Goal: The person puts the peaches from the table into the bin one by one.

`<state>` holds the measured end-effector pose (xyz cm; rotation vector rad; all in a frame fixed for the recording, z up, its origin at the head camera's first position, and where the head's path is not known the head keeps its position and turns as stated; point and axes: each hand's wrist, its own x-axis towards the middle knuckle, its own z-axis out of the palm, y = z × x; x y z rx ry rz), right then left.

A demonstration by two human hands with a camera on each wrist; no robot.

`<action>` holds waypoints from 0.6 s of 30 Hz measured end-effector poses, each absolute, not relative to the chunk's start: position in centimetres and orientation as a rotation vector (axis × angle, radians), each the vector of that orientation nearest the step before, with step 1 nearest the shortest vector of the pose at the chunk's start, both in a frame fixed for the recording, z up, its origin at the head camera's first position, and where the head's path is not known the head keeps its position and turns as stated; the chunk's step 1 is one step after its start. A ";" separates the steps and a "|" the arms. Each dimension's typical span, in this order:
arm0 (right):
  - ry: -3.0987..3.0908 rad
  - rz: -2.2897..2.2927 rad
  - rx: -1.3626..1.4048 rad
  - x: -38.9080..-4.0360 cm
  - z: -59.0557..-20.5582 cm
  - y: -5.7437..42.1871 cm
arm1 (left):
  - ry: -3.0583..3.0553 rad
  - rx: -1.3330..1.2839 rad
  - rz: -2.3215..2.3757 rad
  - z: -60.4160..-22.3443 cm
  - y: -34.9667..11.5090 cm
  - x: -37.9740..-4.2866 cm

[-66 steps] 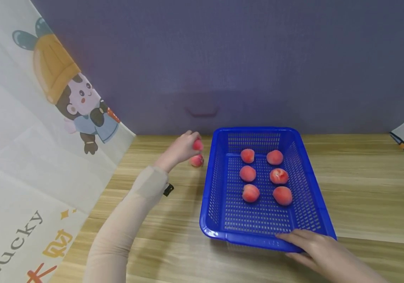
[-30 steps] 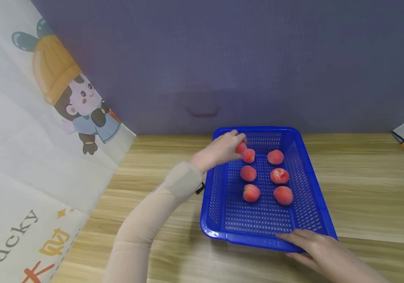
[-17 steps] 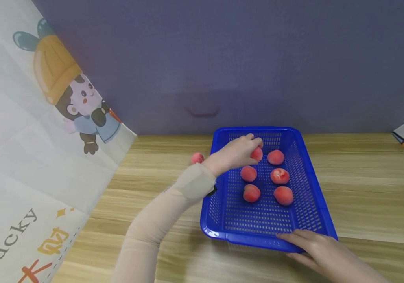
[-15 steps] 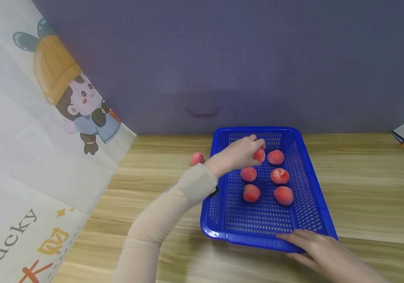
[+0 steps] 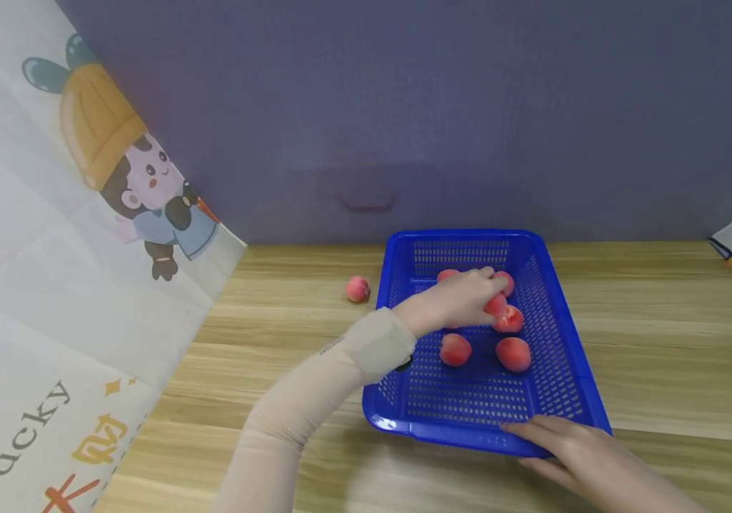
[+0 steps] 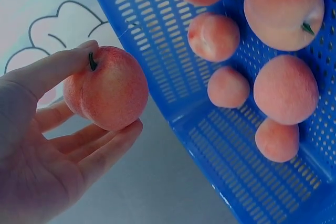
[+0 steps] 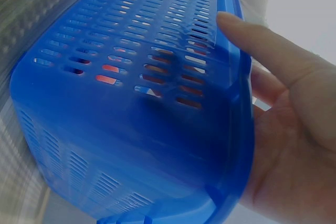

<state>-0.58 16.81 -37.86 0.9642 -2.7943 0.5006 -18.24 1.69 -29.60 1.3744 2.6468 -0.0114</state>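
Observation:
My left hand (image 5: 465, 298) holds a peach (image 6: 107, 88) between thumb and fingers, above the middle of the blue plastic basket (image 5: 481, 440). In the left wrist view a green stem shows beside the thumb. Several pinkish-red peaches, such as the front-right peach (image 5: 513, 354), lie in two rough rows on the basket's bottom. The hand partly covers some of them. At the basket's near right corner my right hand (image 5: 574, 452) grips the rim. The right wrist view shows that thumb (image 7: 262, 40) against the outer wall and the fingers partly hidden past the rim.
One more peach (image 5: 357, 288) lies on the wooden table (image 5: 661, 335), left of the basket. A dark grey-blue panel (image 5: 468, 121) rises right behind the basket. On the left hangs a white printed cloth (image 5: 38, 285).
My left hand has carried the peach from the table left of the basket over its rim, then further right and nearer. The right hand and the basket stay put.

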 end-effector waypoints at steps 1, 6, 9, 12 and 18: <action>-2.798 0.501 0.958 -0.6 -37.8 16.8 | 2.643 1.414 -0.001 -29.7 1.8 -18.2; -2.861 0.518 0.917 -0.1 -37.7 16.4 | 2.595 1.556 0.017 -30.1 1.9 -17.4; -2.874 0.513 0.900 0.4 -37.5 16.0 | 2.556 1.577 0.007 -30.3 1.9 -16.7; -2.879 0.509 0.884 0.8 -37.5 15.6 | 2.525 1.564 -0.044 -30.7 2.1 -15.9; -2.845 0.498 0.881 1.7 -37.3 14.7 | 2.459 1.558 -0.151 -31.2 2.3 -14.4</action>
